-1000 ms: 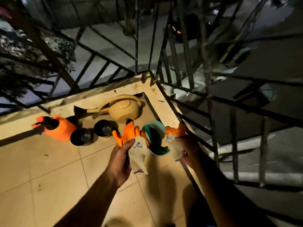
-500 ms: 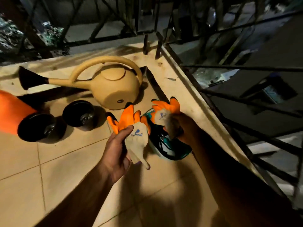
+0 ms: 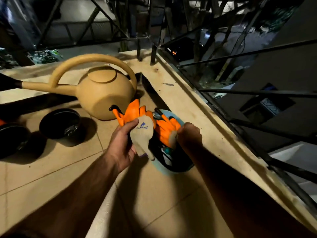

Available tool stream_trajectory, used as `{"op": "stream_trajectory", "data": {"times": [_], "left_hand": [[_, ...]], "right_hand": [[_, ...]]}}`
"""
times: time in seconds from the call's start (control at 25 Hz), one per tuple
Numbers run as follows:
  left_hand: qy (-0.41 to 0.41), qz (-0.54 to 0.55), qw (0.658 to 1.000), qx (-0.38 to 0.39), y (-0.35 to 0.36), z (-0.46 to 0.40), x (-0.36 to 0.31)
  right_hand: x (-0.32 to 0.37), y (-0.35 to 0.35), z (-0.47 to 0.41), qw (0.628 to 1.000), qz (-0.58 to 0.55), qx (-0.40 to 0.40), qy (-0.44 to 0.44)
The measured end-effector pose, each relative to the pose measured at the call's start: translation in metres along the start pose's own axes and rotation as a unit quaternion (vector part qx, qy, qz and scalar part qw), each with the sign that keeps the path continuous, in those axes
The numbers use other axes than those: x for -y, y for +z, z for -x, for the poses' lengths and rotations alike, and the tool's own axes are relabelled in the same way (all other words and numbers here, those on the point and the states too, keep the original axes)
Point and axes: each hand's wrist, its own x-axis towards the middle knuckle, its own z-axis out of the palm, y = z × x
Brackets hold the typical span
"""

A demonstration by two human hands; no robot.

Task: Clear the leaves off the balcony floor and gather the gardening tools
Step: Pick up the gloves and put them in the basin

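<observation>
Above the blue bowl (image 3: 161, 166), right of the watering can (image 3: 104, 93): left hand (image 3: 122, 143) clamped on one orange glove (image 3: 137, 121), right hand (image 3: 189, 134) gripping the other glove (image 3: 167, 129).

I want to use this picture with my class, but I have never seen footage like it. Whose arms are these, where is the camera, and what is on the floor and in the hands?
There is no machine here. A person wears a wide-angle camera on the head, looking forward and down, so the two bare arms reaching in from below are their own.

The left hand grips an orange and pale work glove. The right hand grips a second orange glove just above a light blue tub, which holds dark items too dim to name.

On the tiled balcony floor stand a tan watering can with its spout pointing left, and two black pots to its left. A dark metal railing runs along the right edge, with the street far below.
</observation>
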Motion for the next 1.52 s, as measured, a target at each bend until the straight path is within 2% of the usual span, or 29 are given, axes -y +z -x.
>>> {"op": "stream_trajectory", "data": {"times": [0.08,0.16,0.2,0.24,0.28,0.32,0.36,0.52,0.6,0.68,0.76,0.84,0.88,0.92,0.96,1.0,1.04,1.08,1.12,1.16,1.2,1.28,1.36,1.44,1.52], "left_hand": [[0.003,0.005,1.000,0.013,0.007,-0.001,-0.002],[-0.007,0.027,0.999,0.016,0.012,-0.001,-0.001],[-0.011,0.035,0.999,0.017,0.013,0.001,0.000],[-0.012,0.042,0.999,0.015,0.014,0.001,0.002],[-0.013,0.043,0.999,0.011,0.016,0.003,0.002],[-0.014,0.038,0.999,0.004,0.018,0.002,0.004],[-0.019,0.038,0.999,0.000,0.020,0.004,0.005],[-0.033,0.038,0.999,-0.001,0.024,0.009,0.012],[-0.028,0.036,0.999,0.001,0.028,0.011,0.015],[-0.025,0.029,0.999,0.005,0.030,0.012,0.017],[-0.030,0.024,0.999,0.003,0.031,0.014,0.018],[-0.033,0.024,0.999,0.006,0.034,0.014,0.019],[-0.032,0.027,0.999,0.005,0.034,0.012,0.018],[-0.035,0.026,0.999,0.008,0.036,0.011,0.018],[-0.037,0.019,0.999,0.010,0.037,0.009,0.020],[-0.042,0.010,0.999,0.013,0.039,0.009,0.023],[-0.044,0.002,0.999,0.013,0.042,0.008,0.027],[-0.049,-0.002,0.999,0.017,0.045,0.006,0.033],[-0.050,-0.004,0.998,0.023,0.047,0.002,0.038],[-0.048,-0.004,0.999,0.027,0.050,-0.001,0.042],[-0.043,-0.006,0.999,0.024,0.053,-0.005,0.045],[-0.042,-0.031,0.999,0.005,0.055,-0.012,0.044],[-0.053,-0.106,0.991,-0.066,0.053,-0.016,0.044],[-0.050,-0.157,0.979,-0.119,0.049,-0.019,0.042],[-0.015,-0.168,0.979,-0.115,0.047,-0.023,0.039]], "right_hand": [[0.014,-0.048,0.049,0.997,0.039,0.023,0.063],[0.033,-0.086,0.096,0.996,0.040,0.061,0.047],[0.036,-0.071,0.088,0.996,0.007,0.083,0.041],[0.031,-0.075,0.089,0.993,0.035,0.105,0.048],[0.030,-0.078,0.092,0.991,0.019,0.121,0.056],[0.025,-0.072,0.086,0.989,0.044,0.142,0.014],[0.024,-0.069,0.085,0.994,0.012,0.112,-0.002],[0.011,-0.044,0.085,0.975,-0.197,0.104,0.013],[0.006,-0.042,0.086,0.966,-0.254,0.036,0.033],[0.005,-0.044,0.084,0.976,-0.210,0.033,0.054],[0.007,-0.049,0.084,0.994,-0.083,0.050,0.060],[0.012,-0.059,0.089,0.997,-0.064,-0.027,0.029],[0.014,-0.065,0.092,0.991,-0.114,-0.066,0.015],[0.017,-0.073,0.095,0.978,-0.200,-0.055,0.029],[0.022,-0.080,0.098,0.946,-0.316,0.022,0.071],[0.025,-0.087,0.101,0.894,-0.412,0.136,0.114],[0.026,-0.092,0.106,0.844,-0.462,0.238,0.136],[0.025,-0.094,0.109,0.810,-0.485,0.304,0.129],[0.022,-0.096,0.110,0.793,-0.499,0.333,0.108],[0.018,-0.096,0.107,0.794,-0.504,0.327,0.093],[0.016,-0.098,0.105,0.810,-0.497,0.301,0.084],[0.012,-0.101,0.102,0.866,-0.448,0.211,0.078],[0.008,-0.100,0.097,0.900,-0.405,0.144,0.078],[0.007,-0.099,0.093,0.913,-0.381,0.124,0.071],[0.008,-0.098,0.089,0.907,-0.401,0.119,0.058]]}}
